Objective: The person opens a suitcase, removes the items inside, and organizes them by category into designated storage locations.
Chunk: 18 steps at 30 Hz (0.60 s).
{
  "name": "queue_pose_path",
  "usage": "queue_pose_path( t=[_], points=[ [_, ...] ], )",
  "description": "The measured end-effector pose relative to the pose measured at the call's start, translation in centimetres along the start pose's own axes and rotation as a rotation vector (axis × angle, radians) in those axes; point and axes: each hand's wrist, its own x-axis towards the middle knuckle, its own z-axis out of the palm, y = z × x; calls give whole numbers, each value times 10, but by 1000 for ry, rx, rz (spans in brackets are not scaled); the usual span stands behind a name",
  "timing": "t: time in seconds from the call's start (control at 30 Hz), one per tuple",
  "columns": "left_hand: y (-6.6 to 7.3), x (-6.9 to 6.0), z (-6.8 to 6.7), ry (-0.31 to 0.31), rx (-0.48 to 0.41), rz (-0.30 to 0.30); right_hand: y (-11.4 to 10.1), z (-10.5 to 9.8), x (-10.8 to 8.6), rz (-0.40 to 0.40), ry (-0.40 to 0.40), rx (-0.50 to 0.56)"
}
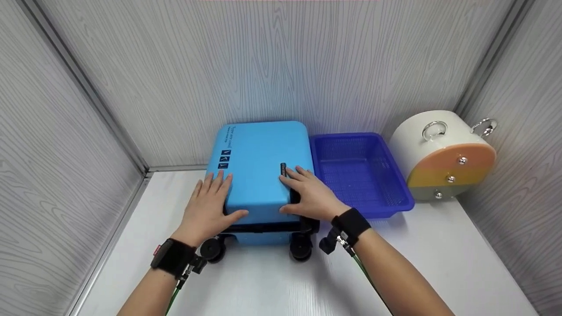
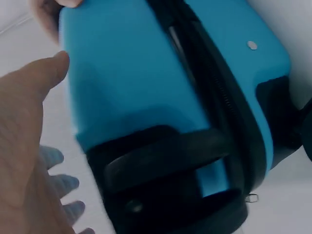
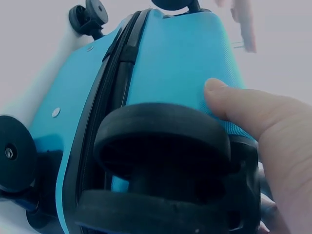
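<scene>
Panelled booth (image 1: 57, 184), wood-grain walls (image 1: 360, 66), metal corner trim (image 1: 86, 87), white tabletop (image 1: 254, 289)

On the blue suitcase (image 1: 268, 145), ahead of your left hand (image 1: 205, 213), note the sideways lettering (image 1: 232, 135), apparently "Type are cool"; the smaller line (image 1: 227, 135) beside it is illegible. Three black pictogram squares (image 1: 224, 159) stand nearer that hand. The black label (image 1: 283, 168) touching your right hand (image 1: 315, 196) bears lettering too small to read.
</scene>
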Motion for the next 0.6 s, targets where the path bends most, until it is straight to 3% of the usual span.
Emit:
queue_pose_path(
  t=[0.1,0.2,0.3,0.4,0.6],
  points=[
    [1,4,10,-9,4,-41,6,-4,-4,4,-4,121],
    [-2,1,16,-5,-6,-51,12,-1,-10,56,38,330],
    [-2,0,17,8,-10,-37,21,6,-18,152,145,500],
    [0,0,15,16,-6,-32,29,14,-27,266,232,594],
    [0,1,15,24,-17,-36,29,24,-32,449,232,783]
  ],
)
